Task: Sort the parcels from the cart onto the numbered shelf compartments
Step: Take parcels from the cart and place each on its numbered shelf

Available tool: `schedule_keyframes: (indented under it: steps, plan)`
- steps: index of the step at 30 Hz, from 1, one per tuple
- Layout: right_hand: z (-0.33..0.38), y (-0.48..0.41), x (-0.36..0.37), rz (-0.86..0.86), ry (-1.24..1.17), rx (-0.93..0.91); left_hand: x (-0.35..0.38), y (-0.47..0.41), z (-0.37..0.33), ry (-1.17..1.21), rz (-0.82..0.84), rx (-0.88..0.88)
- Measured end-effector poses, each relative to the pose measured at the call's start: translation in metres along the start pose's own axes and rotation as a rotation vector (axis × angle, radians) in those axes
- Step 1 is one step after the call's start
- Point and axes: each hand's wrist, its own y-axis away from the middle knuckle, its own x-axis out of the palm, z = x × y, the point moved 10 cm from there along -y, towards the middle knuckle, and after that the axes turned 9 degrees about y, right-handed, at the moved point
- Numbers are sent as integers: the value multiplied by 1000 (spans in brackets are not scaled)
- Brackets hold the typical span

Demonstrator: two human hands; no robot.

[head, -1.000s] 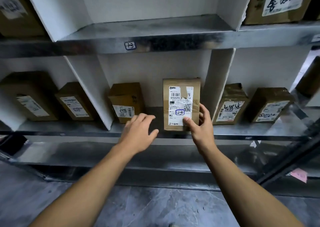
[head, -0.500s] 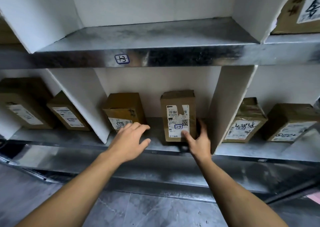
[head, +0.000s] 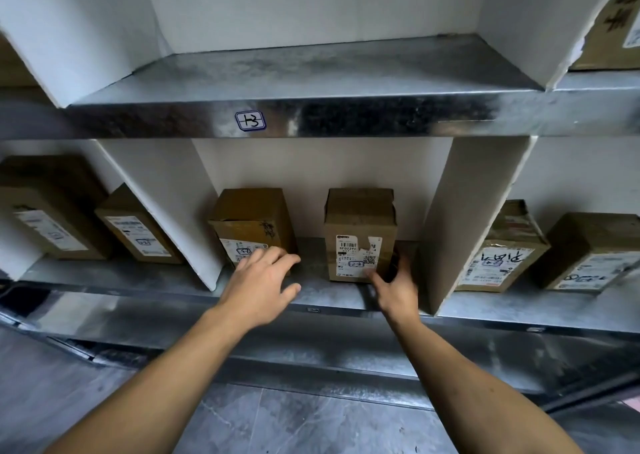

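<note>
A brown cardboard parcel (head: 360,225) with a white label marked 23 stands upright on the lower metal shelf (head: 329,292), in the middle compartment. My right hand (head: 396,287) holds its lower right corner, thumb on the label and fingers along the right side. My left hand (head: 261,280) hovers open with spread fingers at the shelf edge, just in front of a second brown parcel (head: 249,218) standing to the left in the same compartment. It partly hides that parcel's label.
White dividers (head: 460,218) (head: 173,204) wall the compartment. Two parcels (head: 52,211) (head: 138,231) sit in the left compartment, two more (head: 502,249) (head: 588,252) in the right. The upper shelf carries a tag reading 13 (head: 250,121); its compartment holds nothing. Grey floor lies below.
My right hand has moved the labelled parcel deeper into the compartment and set it on the shelf. My view has come closer. The left hand stays open near the left parcel.
</note>
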Motion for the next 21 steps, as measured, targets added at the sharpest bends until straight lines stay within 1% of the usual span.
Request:
schedule_keyframes:
  steps: [6, 10, 16, 21]
  plan:
    - [5, -4, 3, -3, 28, -2, 3, 10, 7, 21, -1, 5]
    - [7, 8, -1, -16, 100, 11, -3, 17, 11, 40, -6, 16]
    - [10, 60, -15, -124, 307, -46, -5, 31, 3, 63, 12, 77]
    - [0, 120, -23, -142, 483, -94, 11, 55, -11, 75, 52, 166]
